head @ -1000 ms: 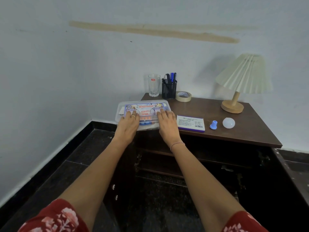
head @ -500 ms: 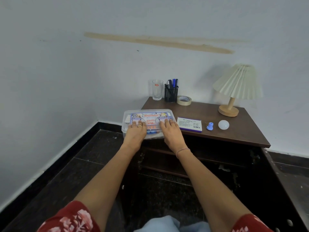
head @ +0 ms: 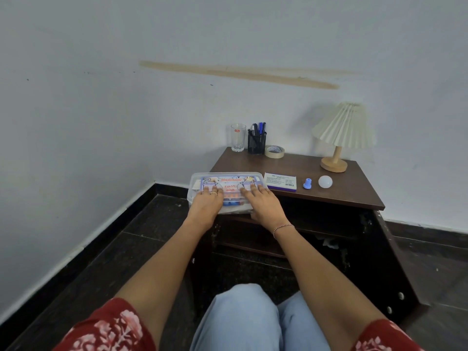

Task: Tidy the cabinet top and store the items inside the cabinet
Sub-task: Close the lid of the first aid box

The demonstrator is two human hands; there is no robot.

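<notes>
Several pens [head: 258, 127] in holder [head: 256, 144], fingers [head: 247, 190] on first-aid box [head: 229, 180]

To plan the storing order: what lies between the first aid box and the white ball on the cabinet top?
A flat purple-edged packet, then a small blue cap, as the head view shows.

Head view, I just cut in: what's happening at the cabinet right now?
A person has both hands on the clear first aid box: the left hand and the right hand lie with straight fingers on its lid. The box is at the front left corner of the cabinet top, jutting past its edge. The cabinet below is open. A glass, pen holder, tape roll, lamp, flat carton, blue cap and white ball stand on the top, untouched.
</notes>
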